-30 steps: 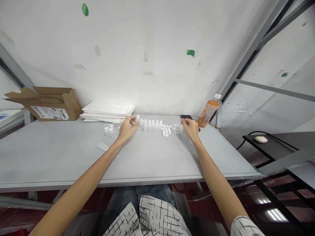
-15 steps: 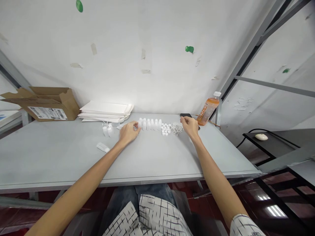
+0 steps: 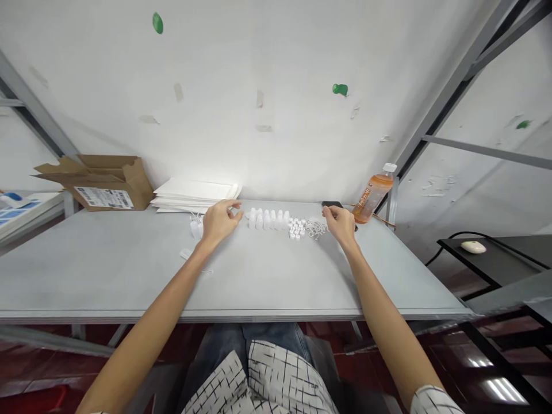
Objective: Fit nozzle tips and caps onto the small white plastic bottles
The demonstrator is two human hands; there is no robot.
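Note:
Small white squeeze bottles [image 3: 267,221] stand in a tight double row at the back of the table. Just left of that row is my left hand [image 3: 221,222], thumb and forefinger apart with nothing visible between them. A cluster of small white caps [image 3: 296,229] sits at the row's right end, and beside it lies a pile of thin pale rings or loops [image 3: 317,228]. My right hand [image 3: 341,224] hovers at the pile's right side, fingers curled into a pinch; whatever they hold is too small to make out. More white bottles [image 3: 196,227] with loops stand partly behind my left hand.
Stacked white sheets [image 3: 194,194] and an open cardboard box [image 3: 107,187] are at the back left. A bottle of orange drink [image 3: 373,195] stands back right, near a dark flat object [image 3: 332,203] partly behind my right hand. A lone white bottle [image 3: 185,253] lies by my left forearm.
My left hand has drawn back left from the row's end bottle and its fingers have parted. My right hand stays by the rings. The whole view has shifted slightly.

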